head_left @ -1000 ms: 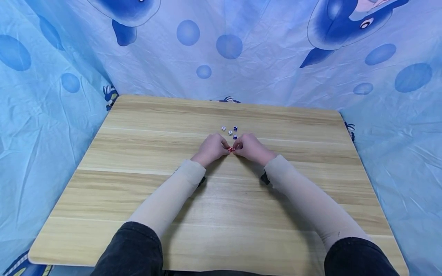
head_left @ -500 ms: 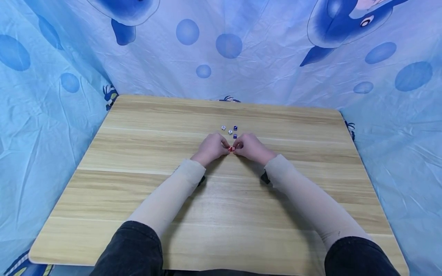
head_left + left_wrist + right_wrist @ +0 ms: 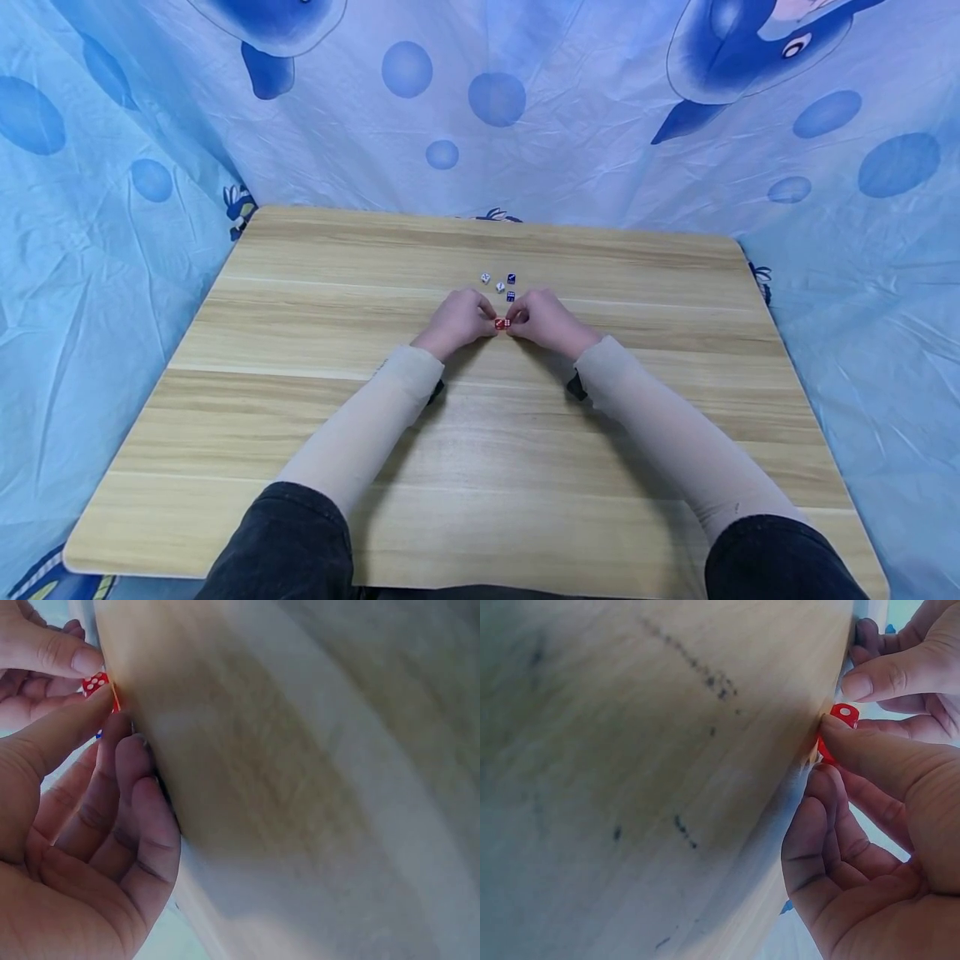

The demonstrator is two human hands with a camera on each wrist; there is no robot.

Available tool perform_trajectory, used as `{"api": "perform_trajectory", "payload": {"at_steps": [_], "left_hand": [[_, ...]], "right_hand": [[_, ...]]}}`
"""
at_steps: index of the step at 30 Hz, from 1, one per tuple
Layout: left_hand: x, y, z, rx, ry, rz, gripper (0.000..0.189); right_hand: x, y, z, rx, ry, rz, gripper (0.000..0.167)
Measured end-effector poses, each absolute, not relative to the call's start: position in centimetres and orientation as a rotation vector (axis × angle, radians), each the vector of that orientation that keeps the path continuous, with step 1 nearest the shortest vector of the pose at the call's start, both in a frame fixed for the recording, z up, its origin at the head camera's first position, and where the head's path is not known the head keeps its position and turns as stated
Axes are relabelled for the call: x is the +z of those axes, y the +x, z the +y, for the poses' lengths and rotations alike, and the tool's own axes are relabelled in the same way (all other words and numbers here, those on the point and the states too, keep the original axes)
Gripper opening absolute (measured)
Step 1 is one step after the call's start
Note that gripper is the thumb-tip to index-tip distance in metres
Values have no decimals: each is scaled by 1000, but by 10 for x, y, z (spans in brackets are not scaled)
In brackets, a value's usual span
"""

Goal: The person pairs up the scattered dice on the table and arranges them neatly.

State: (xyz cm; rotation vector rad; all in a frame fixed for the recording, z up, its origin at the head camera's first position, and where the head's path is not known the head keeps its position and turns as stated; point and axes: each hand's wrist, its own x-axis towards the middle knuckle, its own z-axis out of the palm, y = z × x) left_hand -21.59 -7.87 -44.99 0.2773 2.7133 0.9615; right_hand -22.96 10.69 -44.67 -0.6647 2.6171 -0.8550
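Head view, left hand: lay at 9 o'clock of the meeting point, thumb and finger pinching the left red die.
Head view, right hand: mirrored it from 3 o'clock, pinching the right red die.
Red dice placing: the two touched side by side between the fingertips; holding them from opposite ends probably kept them in line.
White dice placing: the nearer white die sat at 12 o'clock of the red ones, the farther white die between 11 and 12.
Blue dice placing: the nearer blue die and farther blue die sat between 12 and 1.
Containers: none showed; the white and blue dice rested directly on the table.
Left wrist view: spotted red showed between the hands, though which die was unclear.
Right wrist view: the right thumb pressed against red, seemingly steadying it.
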Motion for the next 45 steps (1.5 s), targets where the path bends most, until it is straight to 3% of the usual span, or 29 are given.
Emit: {"api": "perform_trajectory", "payload": {"at_steps": [8,45], "left_hand": [[-444,-223,-83,967,266,2697,30],[-454,-267,-62,1059,254,2672,19]], "right_hand": [[-448,-229,110,-858,-637,2605,12],[-453,-228,114,-897,-651,2633,15]]}}
